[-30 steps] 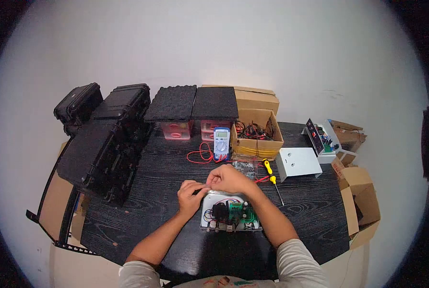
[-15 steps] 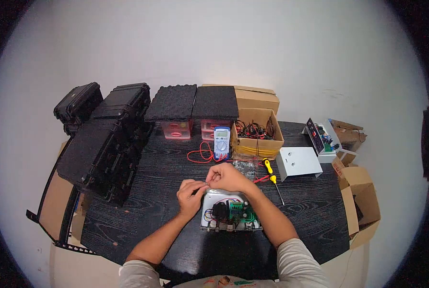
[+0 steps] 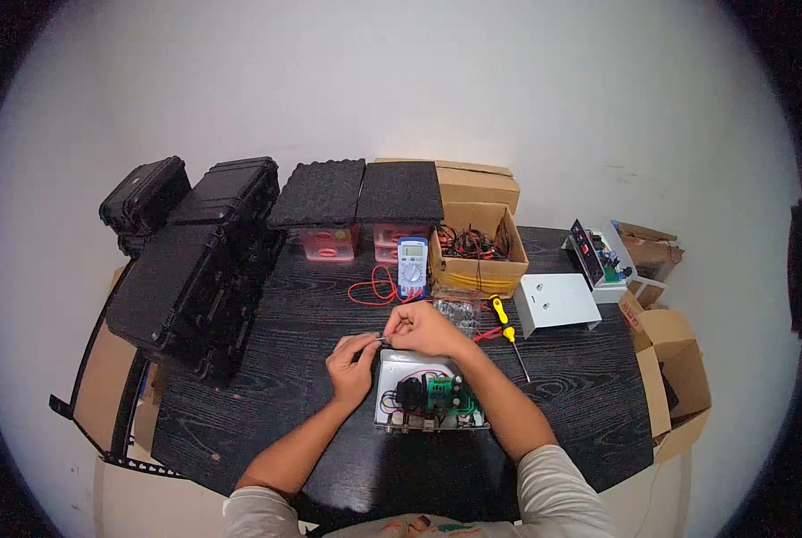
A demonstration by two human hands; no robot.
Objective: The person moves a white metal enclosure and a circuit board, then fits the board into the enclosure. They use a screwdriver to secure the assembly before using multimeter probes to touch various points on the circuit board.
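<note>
Above the back left corner of an open white metal chassis, my two hands meet fingertip to fingertip. My left hand pinches a small thin item, too small to identify. My right hand closes its fingers at the other end of that item. Inside the chassis are a green circuit board, a black component and coloured wires. Beyond my right hand lies a clear bag of small parts, partly hidden. A yellow and black screwdriver rests to the right.
A blue and white multimeter with red leads stands behind my hands. Further back is a cardboard box of cables. A white metal cover and another opened device are at the right. Black cases stack at the left.
Both hands have shifted slightly left and up, away from the chassis edge, and the thin item between the fingertips shows more clearly. The camera view has moved slightly.
</note>
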